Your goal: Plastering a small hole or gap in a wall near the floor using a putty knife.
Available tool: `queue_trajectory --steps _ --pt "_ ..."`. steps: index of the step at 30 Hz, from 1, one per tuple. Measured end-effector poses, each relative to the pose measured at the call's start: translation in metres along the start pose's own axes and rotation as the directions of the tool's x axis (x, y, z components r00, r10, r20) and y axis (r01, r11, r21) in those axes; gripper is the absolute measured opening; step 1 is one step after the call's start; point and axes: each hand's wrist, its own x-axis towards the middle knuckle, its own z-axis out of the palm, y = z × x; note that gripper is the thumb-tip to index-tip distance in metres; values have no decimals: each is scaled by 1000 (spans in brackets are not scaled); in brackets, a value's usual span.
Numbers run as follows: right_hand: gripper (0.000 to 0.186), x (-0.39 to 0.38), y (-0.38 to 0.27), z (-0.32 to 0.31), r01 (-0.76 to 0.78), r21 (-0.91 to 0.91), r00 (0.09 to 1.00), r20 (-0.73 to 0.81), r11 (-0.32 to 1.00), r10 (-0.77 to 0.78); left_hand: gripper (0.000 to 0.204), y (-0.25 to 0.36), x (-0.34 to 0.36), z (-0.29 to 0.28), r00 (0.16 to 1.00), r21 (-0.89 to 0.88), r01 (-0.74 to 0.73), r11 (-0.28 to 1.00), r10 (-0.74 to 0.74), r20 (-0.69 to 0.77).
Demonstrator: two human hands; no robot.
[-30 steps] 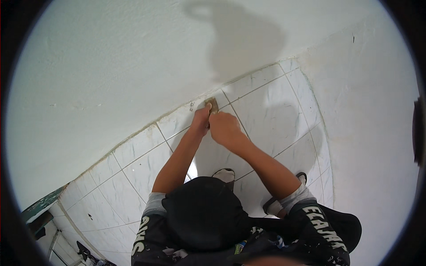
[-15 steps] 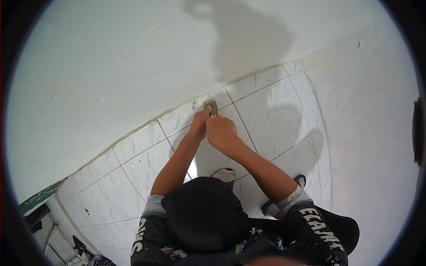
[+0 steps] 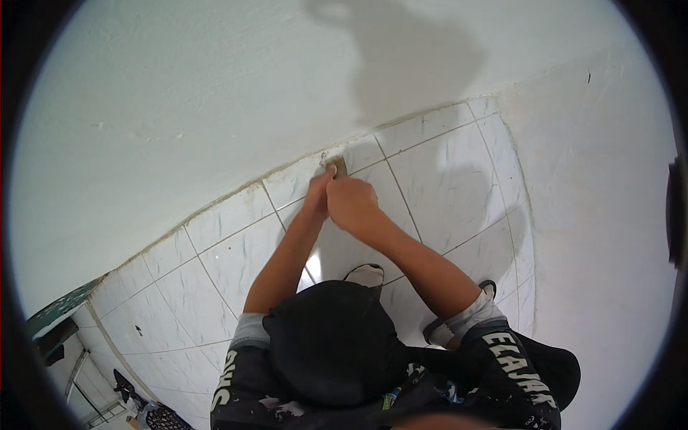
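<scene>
Both my hands come together on a small flat scraper [image 3: 337,167] with a brownish, dirty blade. My right hand [image 3: 353,203] is closed around its handle, which the fingers hide. Close against it on the left, my left hand [image 3: 321,188] has its thumb pressed on the blade; its other fingers are mostly hidden. The blade lies on white marbled tile [image 3: 301,179], a little short of the rough edge where the tile meets the pale wall [image 3: 179,107]. Some crumbly residue sits beside its tip.
A second pale wall [image 3: 588,215] rises at the right. My shoes [image 3: 365,276] stand on the tiles below my arms. A black rounded cap [image 3: 333,344] covers the lower middle. Dark patterned cloth [image 3: 161,416] lies at the lower left.
Both hands and the scraper have shifted left along the tile edge, bringing the blade closer to the crumbly spot. The view has moved slightly. The grip looks the same.
</scene>
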Motion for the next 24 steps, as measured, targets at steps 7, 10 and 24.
queue_trajectory --steps 7,10,24 --pt "15 -6 -2 5 56 -17 998 -12 998 -56 41 0 -4 -2 994 26 -86 996 88 -70" --pt "16 -13 -10 12 36 -31 999 28 999 -36 41 -12 -15 -10 988 53 -23 998 31 -154" --pt "18 -19 -14 21 37 2 999 15 999 -37 42 -17 -19 -13 971 126 -93 988 118 -208"
